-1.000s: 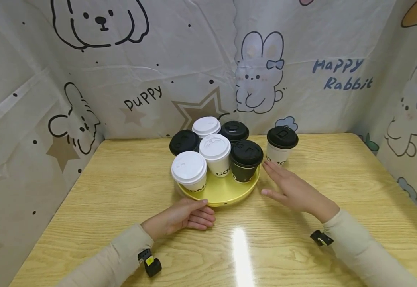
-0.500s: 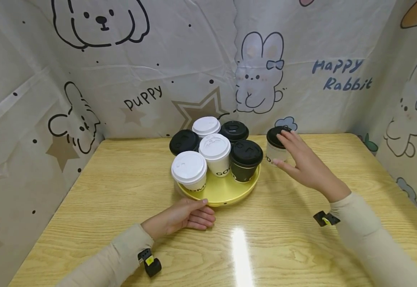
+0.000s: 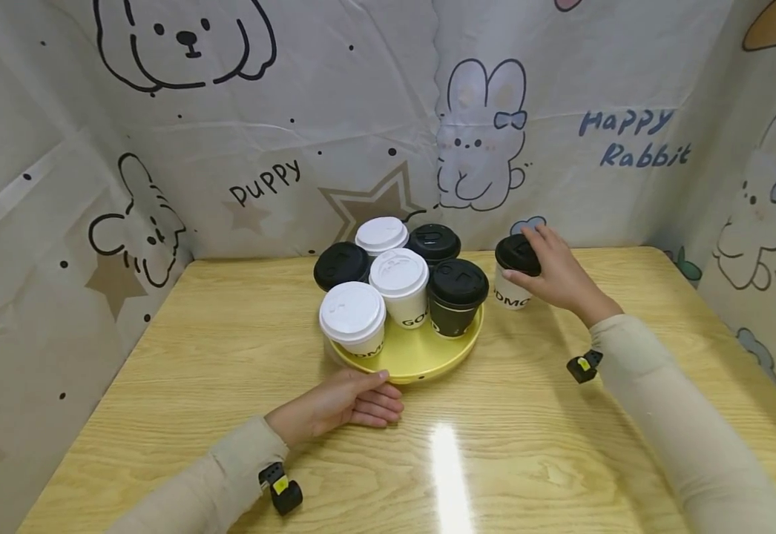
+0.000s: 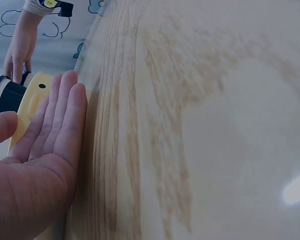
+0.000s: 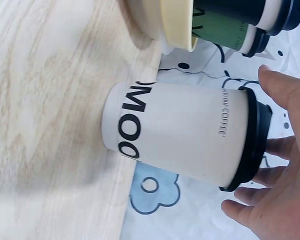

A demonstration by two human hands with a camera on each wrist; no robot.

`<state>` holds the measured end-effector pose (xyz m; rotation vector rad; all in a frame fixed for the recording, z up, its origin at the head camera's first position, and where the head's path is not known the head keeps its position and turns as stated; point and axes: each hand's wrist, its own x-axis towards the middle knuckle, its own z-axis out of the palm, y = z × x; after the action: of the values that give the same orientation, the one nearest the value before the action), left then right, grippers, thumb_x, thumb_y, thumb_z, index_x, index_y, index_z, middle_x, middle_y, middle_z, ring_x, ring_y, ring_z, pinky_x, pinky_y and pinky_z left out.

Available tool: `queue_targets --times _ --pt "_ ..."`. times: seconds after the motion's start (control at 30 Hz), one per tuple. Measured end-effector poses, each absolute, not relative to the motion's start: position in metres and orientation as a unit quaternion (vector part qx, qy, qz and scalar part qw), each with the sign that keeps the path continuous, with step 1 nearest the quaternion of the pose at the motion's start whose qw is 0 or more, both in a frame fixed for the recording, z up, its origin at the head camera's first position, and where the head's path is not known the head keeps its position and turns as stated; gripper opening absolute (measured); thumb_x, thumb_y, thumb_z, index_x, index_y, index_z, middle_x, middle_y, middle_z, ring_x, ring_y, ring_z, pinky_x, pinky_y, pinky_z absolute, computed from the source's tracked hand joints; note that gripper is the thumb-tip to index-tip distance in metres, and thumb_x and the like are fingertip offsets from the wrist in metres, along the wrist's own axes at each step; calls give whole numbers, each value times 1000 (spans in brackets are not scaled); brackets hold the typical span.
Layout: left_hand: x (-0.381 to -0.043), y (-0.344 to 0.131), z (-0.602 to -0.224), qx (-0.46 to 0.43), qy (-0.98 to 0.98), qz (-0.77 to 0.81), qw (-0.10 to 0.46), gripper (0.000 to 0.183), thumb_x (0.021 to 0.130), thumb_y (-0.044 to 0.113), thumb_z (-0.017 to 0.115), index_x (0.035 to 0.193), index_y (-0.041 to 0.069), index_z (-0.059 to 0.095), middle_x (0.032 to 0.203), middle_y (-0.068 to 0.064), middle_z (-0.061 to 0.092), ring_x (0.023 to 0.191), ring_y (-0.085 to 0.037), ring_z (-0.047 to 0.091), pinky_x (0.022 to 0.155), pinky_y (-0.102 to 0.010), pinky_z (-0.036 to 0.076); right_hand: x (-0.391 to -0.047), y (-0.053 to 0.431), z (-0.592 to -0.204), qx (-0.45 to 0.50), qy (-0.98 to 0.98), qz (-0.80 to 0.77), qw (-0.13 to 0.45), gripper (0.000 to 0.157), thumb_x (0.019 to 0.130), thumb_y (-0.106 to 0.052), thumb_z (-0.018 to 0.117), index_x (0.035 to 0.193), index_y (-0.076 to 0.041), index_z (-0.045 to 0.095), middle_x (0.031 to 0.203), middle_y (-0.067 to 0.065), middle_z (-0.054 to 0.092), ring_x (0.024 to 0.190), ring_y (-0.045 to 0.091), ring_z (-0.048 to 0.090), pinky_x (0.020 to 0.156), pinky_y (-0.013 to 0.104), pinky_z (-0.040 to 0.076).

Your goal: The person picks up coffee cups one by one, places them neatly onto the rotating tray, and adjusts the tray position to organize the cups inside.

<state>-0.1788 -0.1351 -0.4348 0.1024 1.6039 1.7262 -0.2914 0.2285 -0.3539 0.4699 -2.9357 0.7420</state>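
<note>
A round yellow tray (image 3: 421, 360) bears several lidded paper coffee cups, among them a white-lidded cup (image 3: 352, 319) at the front left and a dark cup with a black lid (image 3: 458, 297) at the right. At the tray's front rim is my left hand (image 3: 344, 400), thumb at the rim, the other fingers straight and palm turned up. Right of the tray stands a white coffee cup with a black lid (image 5: 175, 130), upright on the table. My right hand (image 3: 558, 274) is spread around its lid; in the right wrist view the thumb is apart from the lid, and finger contact behind it is unclear.
The wooden table (image 3: 228, 326) ends at a fabric backdrop (image 3: 361, 96) printed with cartoon animals, close behind the cups. A fabric wall rises on each side. Light glares on the table (image 3: 528, 467) near its front.
My right hand has gone from beside the tray, up and away, to the lid of the separate black-lidded cup. The left hand, the tray and its cups stay as they were.
</note>
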Motion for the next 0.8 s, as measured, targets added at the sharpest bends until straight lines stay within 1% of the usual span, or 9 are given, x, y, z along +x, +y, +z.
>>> queue_targets --times 0.13,0.37,0.6,0.8 --pt "-179 -136 -434 37 631 675 381 50 102 33 44 119 -13 57 102 -16 71 92 -22 70 85 -37 56 -295 229 -359 151 -958 243 38 87 90 -41 65 152 -3 18 156 27 10 141 48 12 110 66 19" --pt "-178 -137 -434 32 630 676 381 50 102 33 45 118 -12 58 101 -15 71 91 -23 70 85 -37 56 -299 228 -362 163 -959 230 42 81 91 -34 65 150 2 23 153 30 17 137 51 20 109 64 23" --pt "-179 -140 -435 30 630 676 381 50 102 34 46 118 -12 58 102 -15 71 91 -22 70 85 -37 56 -301 227 -364 155 -961 226 37 81 92 -35 62 150 3 21 153 31 16 136 52 20 108 65 24" --pt "-179 -141 -436 33 630 677 379 50 102 35 46 118 -11 59 102 -15 71 91 -22 70 85 -37 56 -302 226 -366 158 -959 229 54 78 92 -33 63 148 6 25 149 30 23 134 50 27 108 63 27"
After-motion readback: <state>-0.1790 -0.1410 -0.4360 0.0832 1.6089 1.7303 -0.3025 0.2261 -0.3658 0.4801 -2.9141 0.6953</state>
